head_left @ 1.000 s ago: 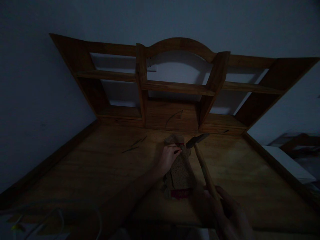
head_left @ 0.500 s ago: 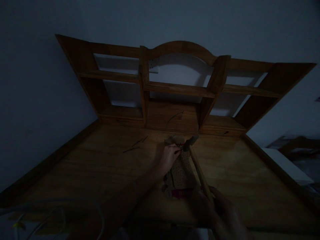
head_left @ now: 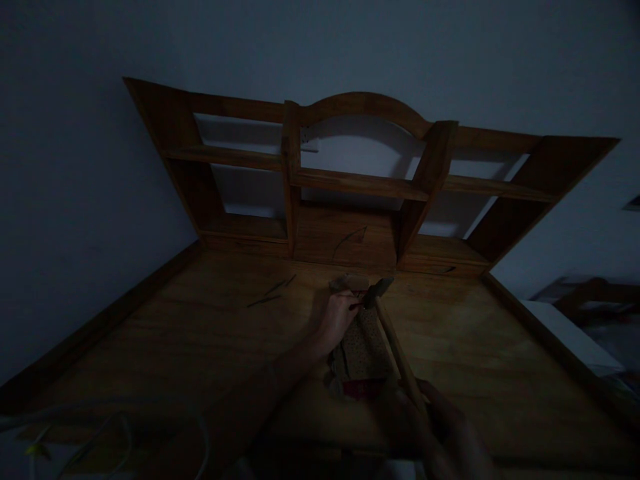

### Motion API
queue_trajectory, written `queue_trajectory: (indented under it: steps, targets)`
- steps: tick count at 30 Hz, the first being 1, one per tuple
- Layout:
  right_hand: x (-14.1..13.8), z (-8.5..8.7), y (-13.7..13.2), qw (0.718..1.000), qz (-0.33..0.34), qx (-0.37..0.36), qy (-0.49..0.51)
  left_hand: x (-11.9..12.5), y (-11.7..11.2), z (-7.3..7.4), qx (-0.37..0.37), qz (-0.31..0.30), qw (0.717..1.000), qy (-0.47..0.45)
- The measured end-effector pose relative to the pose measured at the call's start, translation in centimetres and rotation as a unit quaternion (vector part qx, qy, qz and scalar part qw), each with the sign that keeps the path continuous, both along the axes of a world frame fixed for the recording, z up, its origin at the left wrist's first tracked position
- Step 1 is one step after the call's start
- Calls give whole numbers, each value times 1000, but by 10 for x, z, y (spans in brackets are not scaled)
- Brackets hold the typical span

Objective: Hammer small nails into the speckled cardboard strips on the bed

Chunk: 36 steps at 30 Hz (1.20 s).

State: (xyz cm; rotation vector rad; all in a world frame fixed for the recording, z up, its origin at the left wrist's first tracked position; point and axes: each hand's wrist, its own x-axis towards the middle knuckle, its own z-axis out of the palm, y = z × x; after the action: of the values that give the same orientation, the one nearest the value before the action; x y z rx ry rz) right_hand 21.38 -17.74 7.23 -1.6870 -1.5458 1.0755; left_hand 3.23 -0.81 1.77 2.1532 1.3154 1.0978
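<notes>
A hammer with a pale wooden handle and dark metal head is gripped low on its handle by my right hand. My left hand has its fingers pinched together at the far end of a speckled brown slab; what they hold is too small and dark to make out. Just right of those fingertips, the hammer head is over the slab, and I cannot tell whether it touches anything. Red material shows at the slab's near end. A piece of brown material lies beyond the left hand.
Several thin dark sticks or wires lie on the wooden desk, left of my hands. A wooden shelf unit stands along the back against the wall. Pale cables hang at the lower left. The light is dim.
The view has shifted slightly. The hammer head has come a little left and down, closer to my left fingertips. My left hand stays at the slab's far end.
</notes>
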Motion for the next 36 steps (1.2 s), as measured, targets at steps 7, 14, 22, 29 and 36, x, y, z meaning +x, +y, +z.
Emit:
queue_trajectory:
  steps: [7, 14, 22, 29, 36]
  targets:
    - [-1, 0, 0, 1000, -4, 12, -8, 2, 0, 1, -11, 14, 1000, -5]
    - [-6, 8, -1, 999, -3, 35, -9, 0, 2, -3, -8, 7, 1000, -13]
    - [-3, 1, 0, 1000, 3, 27, -10, 0, 2, -4, 2, 4, 1000, -4]
    - [-4, 2, 2, 1000, 4, 14, 4, -1, 2, -4, -11, 3, 1000, -13]
    - [-11, 14, 1, 999, -6, 45, -4, -1, 0, 1, -11, 19, 1000, 8]
